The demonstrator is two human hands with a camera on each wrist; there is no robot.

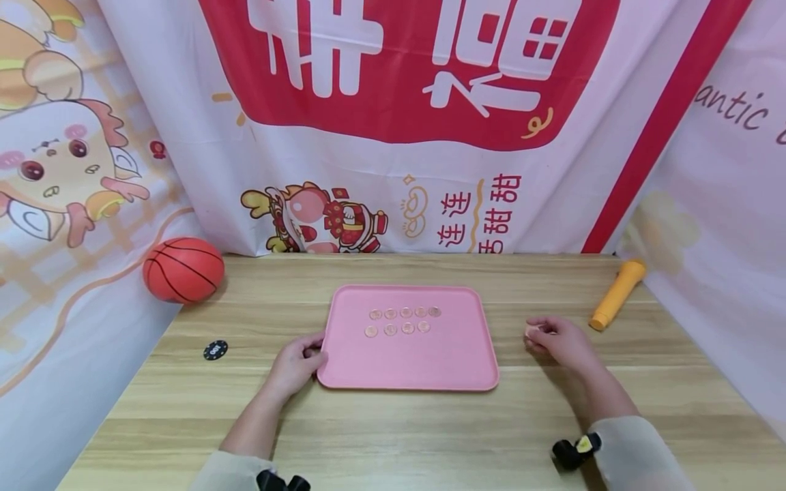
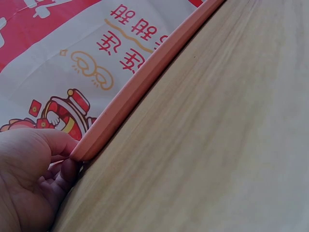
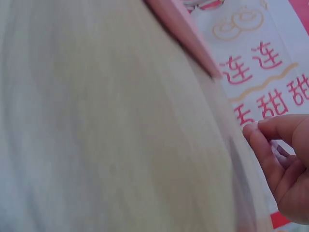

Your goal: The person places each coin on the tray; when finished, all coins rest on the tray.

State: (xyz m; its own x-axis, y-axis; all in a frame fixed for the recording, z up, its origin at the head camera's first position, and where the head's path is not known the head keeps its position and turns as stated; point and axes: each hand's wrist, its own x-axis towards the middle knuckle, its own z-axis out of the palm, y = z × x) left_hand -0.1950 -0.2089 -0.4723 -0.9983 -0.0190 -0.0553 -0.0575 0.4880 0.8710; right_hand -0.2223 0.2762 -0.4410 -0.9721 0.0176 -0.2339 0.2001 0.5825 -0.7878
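Note:
A pink tray (image 1: 405, 372) lies flat on the wooden table. On it, several copper-coloured coins (image 1: 406, 312) form two rows toward its far side. My left hand (image 1: 293, 365) pinches the tray's left edge near the front corner; in the left wrist view, thumb and fingers meet at the tray's rim (image 2: 118, 108). To the right of the tray, apart from it, my right hand (image 1: 560, 341) is low over the table. Its thumb and forefinger pinch a small pale coin-like piece (image 1: 531, 330), mostly covered by the fingertips.
A red toy basketball (image 1: 184, 270) sits at the back left. A black poker chip (image 1: 215, 350) lies left of my left hand. A yellow-orange flashlight-shaped tube (image 1: 617, 294) lies at the back right. Printed cloth (image 1: 393, 191) hangs behind the table and on both sides.

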